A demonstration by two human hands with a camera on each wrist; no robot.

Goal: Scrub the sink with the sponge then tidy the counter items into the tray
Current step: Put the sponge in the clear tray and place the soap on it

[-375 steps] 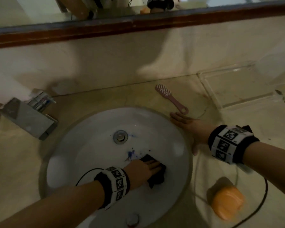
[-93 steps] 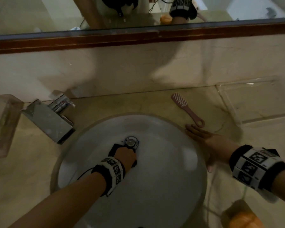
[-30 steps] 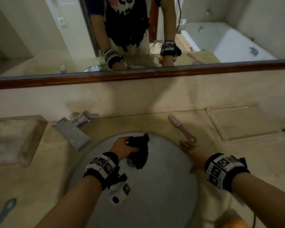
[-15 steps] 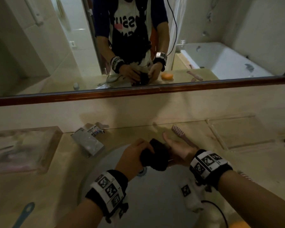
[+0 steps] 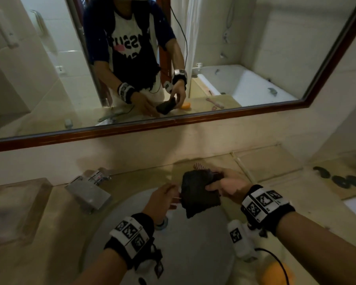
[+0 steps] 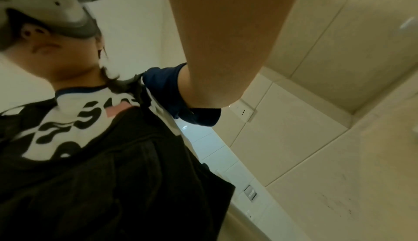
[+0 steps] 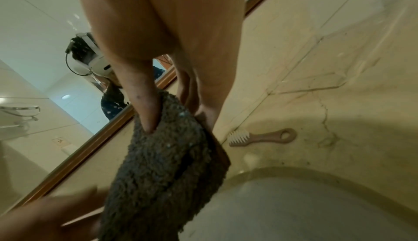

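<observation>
Sponge (image 5: 199, 193), dark and fuzzy, hangs above the sink (image 5: 193, 254) in the head view, pinched at its top by the right hand (image 5: 227, 187). The left hand (image 5: 162, 199) sits just left of it with loose fingers, grip released. A brush (image 5: 199, 166) peeks out beyond the sponge on the surface (image 5: 56, 233); the tap (image 5: 88, 192) stands far left of the sink and a clear tray (image 5: 269, 163) lies to the right.

Left wrist view shows only the forearm and the person's shirt; no hand is visible.

Right wrist view has the right hand (image 7: 172, 87) with thumb and fingers clamping the sponge (image 7: 165, 164), the brush (image 7: 262, 137) lying beyond on the surface (image 7: 339, 110), and the sink (image 7: 294, 209) below.
</observation>
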